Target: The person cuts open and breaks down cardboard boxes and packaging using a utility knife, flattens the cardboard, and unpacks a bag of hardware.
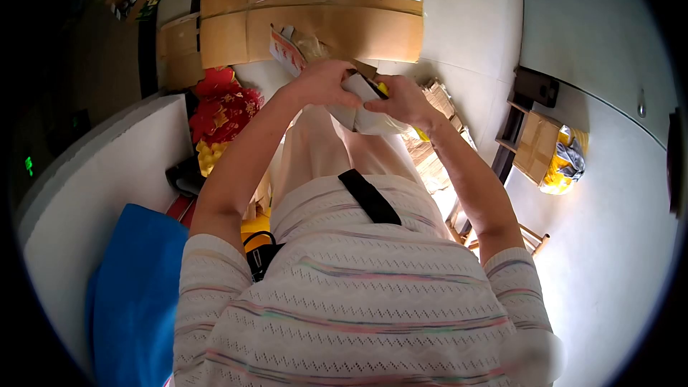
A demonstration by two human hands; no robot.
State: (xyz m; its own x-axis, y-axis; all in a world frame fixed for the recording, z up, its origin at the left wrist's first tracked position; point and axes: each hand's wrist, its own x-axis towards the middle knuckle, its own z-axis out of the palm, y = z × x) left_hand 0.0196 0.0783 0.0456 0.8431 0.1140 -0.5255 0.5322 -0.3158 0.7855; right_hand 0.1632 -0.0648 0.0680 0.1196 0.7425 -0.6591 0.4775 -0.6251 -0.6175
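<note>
Between my hands, above my knees, is a small white box-like piece (362, 89) with a dark edge. My left hand (327, 84) grips its left side with bent fingers. My right hand (403, 102) closes on its right side, the thumb on the near face. A bit of yellow (383, 89) shows by the right fingers. Just below the hands lies a larger pale object (376, 123), partly hidden, whose kind I cannot make out. Beyond my left hand stands an open printed carton flap (287, 51) beside clear crumpled plastic (311, 46).
A long cardboard box (315, 11) lies ahead. Red decorations (218, 107) are on the left, by a low white wall (107, 158) and a blue panel (140, 294). Flattened cardboard (430, 165) lies right of my legs. A small carton (536, 147) stands farther right.
</note>
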